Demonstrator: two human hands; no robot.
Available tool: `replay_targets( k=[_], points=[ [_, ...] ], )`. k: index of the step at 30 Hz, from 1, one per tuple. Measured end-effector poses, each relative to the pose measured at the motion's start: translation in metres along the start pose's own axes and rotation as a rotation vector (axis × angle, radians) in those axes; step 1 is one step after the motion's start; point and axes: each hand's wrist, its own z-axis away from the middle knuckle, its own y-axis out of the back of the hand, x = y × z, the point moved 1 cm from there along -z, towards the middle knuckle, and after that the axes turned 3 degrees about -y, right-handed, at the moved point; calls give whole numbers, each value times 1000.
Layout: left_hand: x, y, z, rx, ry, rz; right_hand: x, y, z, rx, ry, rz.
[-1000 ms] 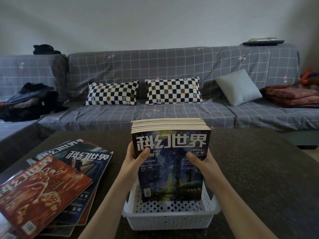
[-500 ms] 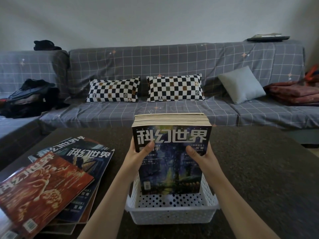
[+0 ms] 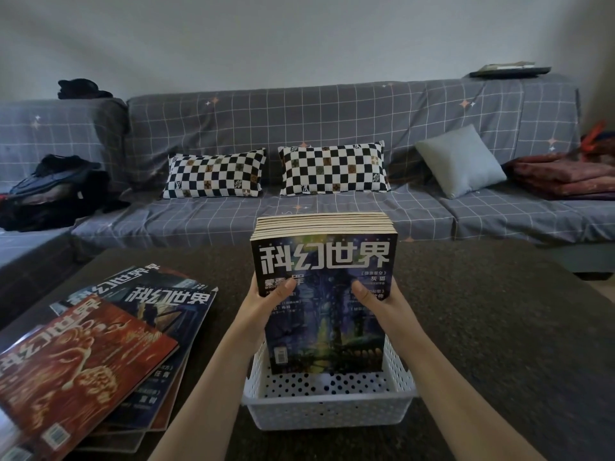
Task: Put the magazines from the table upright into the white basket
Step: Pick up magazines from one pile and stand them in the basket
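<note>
A thick stack of magazines (image 3: 324, 261) stands upright in the white perforated basket (image 3: 329, 414) on the dark table, its blue cover facing me. My left hand (image 3: 266, 302) grips the stack's left edge, thumb on the cover. On the right edge, my right hand (image 3: 379, 302) holds it the same way. The fingers behind the stack are hidden. Several more magazines (image 3: 100, 354) lie fanned flat on the table at the left, a red-covered one on top.
The dark table (image 3: 482, 327) stretches to the right of the basket. Behind it runs a grey checked sofa (image 3: 332, 128) with two checkered pillows (image 3: 213, 173), a grey cushion (image 3: 461, 161), dark clothes (image 3: 50, 191) at left and a red blanket (image 3: 565, 174) at right.
The view has shifted slightly; the stack sits a little lower in the basket, with both hands holding it in the same places.
</note>
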Motion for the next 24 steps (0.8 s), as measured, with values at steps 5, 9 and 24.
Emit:
replay_targets(
  k=[5, 9, 24],
  points=[
    [1, -5, 7, 50, -31, -7, 0, 0, 0, 26, 15, -3],
    [1, -3, 13, 66, -70, -19, -4, 5, 3, 66, 3, -5],
    [7, -4, 56, 203, -159, -323, -13, 2, 55, 454, -20, 215]
  ],
)
